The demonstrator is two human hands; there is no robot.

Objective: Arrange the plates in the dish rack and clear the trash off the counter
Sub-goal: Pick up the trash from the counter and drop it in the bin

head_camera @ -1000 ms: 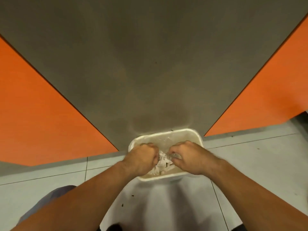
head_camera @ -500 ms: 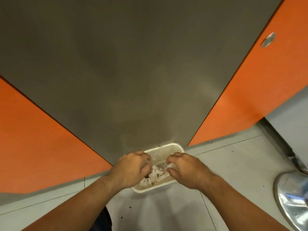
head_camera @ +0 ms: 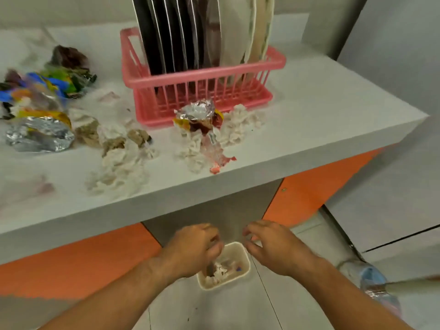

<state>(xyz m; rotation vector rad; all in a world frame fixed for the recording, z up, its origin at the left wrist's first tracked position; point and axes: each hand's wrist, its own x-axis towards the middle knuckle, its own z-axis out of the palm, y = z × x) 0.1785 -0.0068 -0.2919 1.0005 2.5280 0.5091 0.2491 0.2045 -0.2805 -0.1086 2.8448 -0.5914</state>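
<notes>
A pink dish rack (head_camera: 202, 91) stands on the white counter (head_camera: 321, 110) with several dark and white plates (head_camera: 204, 32) upright in it. Crumpled tissues (head_camera: 119, 170), foil wrappers (head_camera: 40, 135) and coloured packets (head_camera: 47, 84) lie scattered on the counter to the left of the rack and in front of it. On the floor below sits a small white bin (head_camera: 234, 252) with tissue scraps inside. My left hand (head_camera: 192, 251) and my right hand (head_camera: 276, 246) hover above the bin with loosely curled fingers, holding nothing.
Orange cabinet panels (head_camera: 316, 186) and a grey panel (head_camera: 221, 210) front the counter. A plastic bottle (head_camera: 376, 284) lies on the tiled floor at the right. More tissues and a torn wrapper (head_camera: 209, 129) lie just in front of the rack.
My view has lifted from the bin up to the counter. Both hands have risen off the trash in the bin and let it go.
</notes>
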